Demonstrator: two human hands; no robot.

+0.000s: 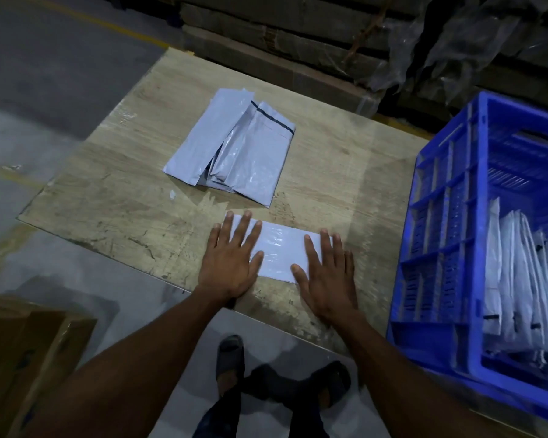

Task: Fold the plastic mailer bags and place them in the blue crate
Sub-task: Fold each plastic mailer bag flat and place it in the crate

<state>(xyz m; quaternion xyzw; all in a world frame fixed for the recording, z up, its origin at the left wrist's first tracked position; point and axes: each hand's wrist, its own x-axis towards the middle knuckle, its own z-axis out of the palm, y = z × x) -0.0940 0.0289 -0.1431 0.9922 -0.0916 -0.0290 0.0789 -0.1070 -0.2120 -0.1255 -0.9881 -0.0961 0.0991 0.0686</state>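
A folded white mailer bag (279,248) lies flat near the table's front edge. My left hand (231,260) presses on its left end with fingers spread straight. My right hand (326,276) presses flat on its right end. Farther back on the table lies a loose pile of unfolded grey-white mailer bags (231,150). The blue crate (437,248) stands at the right of the table, with several folded bags (519,279) standing on edge inside it.
The wooden table (124,191) has bare surface on its left side. A cardboard box (23,352) sits on the floor at lower left. Stacked cardboard and plastic wrap (298,36) stand behind the table. My feet in sandals (231,355) are below the table edge.
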